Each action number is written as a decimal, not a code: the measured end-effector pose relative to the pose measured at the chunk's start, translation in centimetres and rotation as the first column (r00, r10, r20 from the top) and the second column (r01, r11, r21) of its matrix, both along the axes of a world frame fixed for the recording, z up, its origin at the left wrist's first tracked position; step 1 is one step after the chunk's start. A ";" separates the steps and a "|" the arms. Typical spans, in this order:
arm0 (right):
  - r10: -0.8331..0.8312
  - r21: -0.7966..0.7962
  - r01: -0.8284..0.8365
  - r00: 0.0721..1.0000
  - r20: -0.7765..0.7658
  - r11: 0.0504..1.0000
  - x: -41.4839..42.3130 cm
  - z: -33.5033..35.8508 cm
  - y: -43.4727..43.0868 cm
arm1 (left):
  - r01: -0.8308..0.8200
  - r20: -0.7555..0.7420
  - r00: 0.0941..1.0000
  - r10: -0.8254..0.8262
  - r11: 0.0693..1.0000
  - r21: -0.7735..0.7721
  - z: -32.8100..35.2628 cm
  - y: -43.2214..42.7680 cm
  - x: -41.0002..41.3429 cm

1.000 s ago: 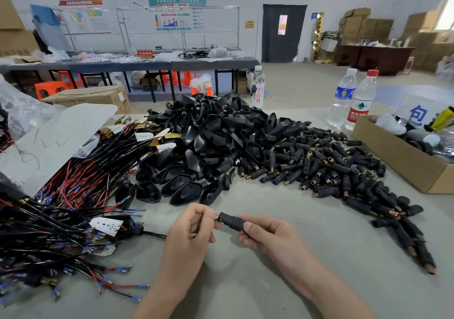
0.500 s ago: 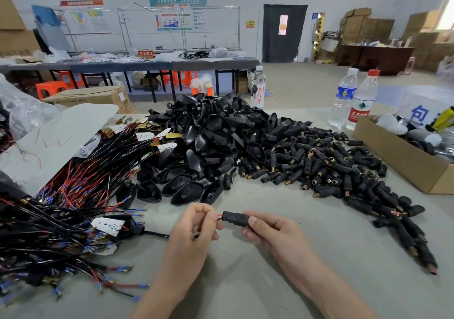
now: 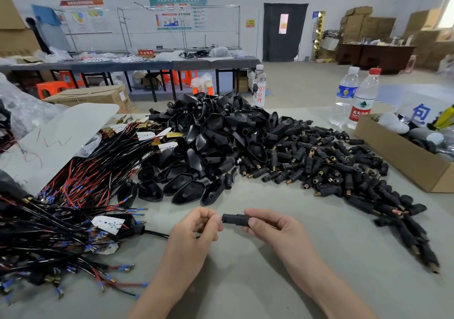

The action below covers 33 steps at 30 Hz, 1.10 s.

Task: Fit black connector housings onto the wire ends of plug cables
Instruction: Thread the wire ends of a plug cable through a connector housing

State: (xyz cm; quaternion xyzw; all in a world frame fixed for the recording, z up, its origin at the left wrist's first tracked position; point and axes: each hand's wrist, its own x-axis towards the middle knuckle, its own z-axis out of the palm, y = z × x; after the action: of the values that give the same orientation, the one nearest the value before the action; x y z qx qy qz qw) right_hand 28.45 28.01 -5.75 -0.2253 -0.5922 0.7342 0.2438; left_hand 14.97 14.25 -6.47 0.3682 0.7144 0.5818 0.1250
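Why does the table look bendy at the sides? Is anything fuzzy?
Head view: the wide lens bows the table near the edges; light is soft and even, with faint shadows under the left hand and right hand; the connector housing they hold looks sharp; the far posters are too soft to read.

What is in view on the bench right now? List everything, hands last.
connector housing: one, black, held, near centre
plug cable: one, black, held, trailing left
cable heap: many, black and red with blue ends, left
shell covers: heap, black, centre
small connectors: heap, black with brass tips, right
bottles: three, clear, far edge
cardboard box: one, brown, far right
table: one, grey, underneath
left hand: one, pinching the cable end
right hand: one, gripping the connector housing
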 end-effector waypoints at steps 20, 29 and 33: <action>-0.043 0.057 0.046 0.998 -0.054 0.997 0.2 0.7 -0.3 | 0.008 0.021 1.000 -0.008 1.000 -0.024 -0.2 0.1 0.2; -0.038 0.019 0.039 0.997 -0.074 0.999 0.1 0.6 -0.3 | -0.008 0.072 0.997 0.006 0.999 0.031 0.2 0.2 0.2; -0.040 -0.042 0.035 0.992 -0.117 0.998 -0.1 0.5 -0.2 | -0.027 0.081 0.997 0.022 0.998 0.049 0.3 0.0 0.0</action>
State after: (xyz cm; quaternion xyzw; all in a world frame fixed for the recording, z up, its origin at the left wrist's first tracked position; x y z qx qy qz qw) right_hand 28.33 27.76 -5.26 -0.1977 -0.5577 0.7531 0.2875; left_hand 14.92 14.28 -6.14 0.3388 0.6983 0.6154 0.1370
